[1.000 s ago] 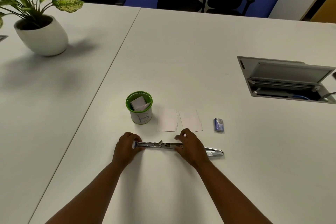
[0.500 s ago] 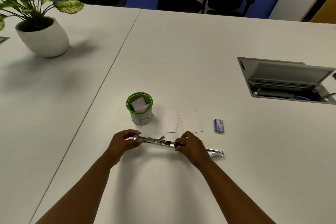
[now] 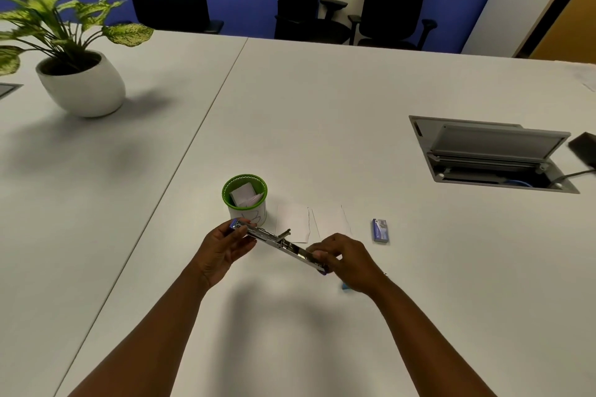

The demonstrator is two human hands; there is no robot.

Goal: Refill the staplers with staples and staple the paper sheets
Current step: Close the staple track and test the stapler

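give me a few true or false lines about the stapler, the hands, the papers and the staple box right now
1. Both hands hold the opened stapler, left hand and right hand at opposite ends. True.
2. The staple box is inside the green cup. False: it lies on the table, right of the paper sheets.
3. The paper sheets lie flat beside the cup. True.
4. The cup is empty. False: it holds folded paper.

Potted plant (image 3: 69,51) far left on white table (image 3: 322,100), open cable hatch (image 3: 493,155) right, black chairs (image 3: 392,0) behind.
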